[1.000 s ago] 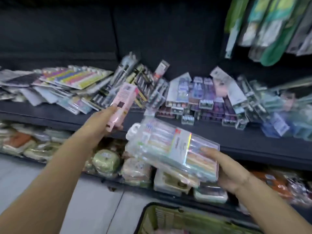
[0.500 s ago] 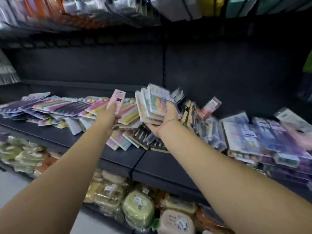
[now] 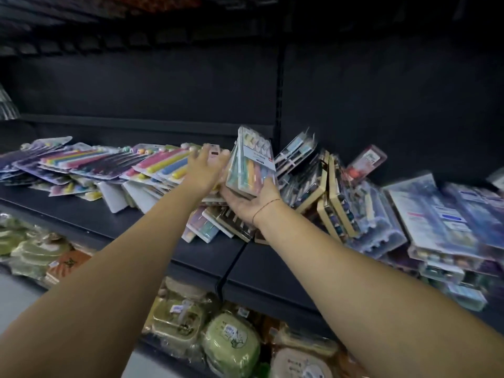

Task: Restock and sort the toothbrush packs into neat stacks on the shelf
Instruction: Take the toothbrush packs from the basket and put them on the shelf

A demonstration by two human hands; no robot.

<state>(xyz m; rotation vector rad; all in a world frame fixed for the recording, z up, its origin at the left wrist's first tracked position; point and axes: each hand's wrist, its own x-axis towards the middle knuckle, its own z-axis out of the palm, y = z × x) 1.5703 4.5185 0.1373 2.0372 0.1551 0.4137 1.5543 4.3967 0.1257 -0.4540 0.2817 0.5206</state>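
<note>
My left hand [image 3: 203, 171] reaches over the leaning pile of colourful toothbrush packs [image 3: 109, 165] and holds a slim pink pack [image 3: 214, 153] between thumb and spread fingers, at the pile's right end. Right beside it, my right hand [image 3: 249, 201] is palm up and grips a small stack of clear pastel toothbrush packs [image 3: 253, 162], standing nearly upright. The two hands almost touch. More packs lie tumbled under both hands on the dark shelf [image 3: 152, 227].
Cream-edged dark packs [image 3: 331, 192] lean right of my right hand. Purple-blue packs [image 3: 441, 214] are heaped at the far right. On the shelf below lie wrapped green boxes [image 3: 231, 346]. The shelf's back wall [image 3: 163, 91] is dark, with another shelf overhead.
Both hands have moved from in front of the shelf up onto it. The right hand's stack has tilted upright, and the left hand has carried the pink pack right to meet it.
</note>
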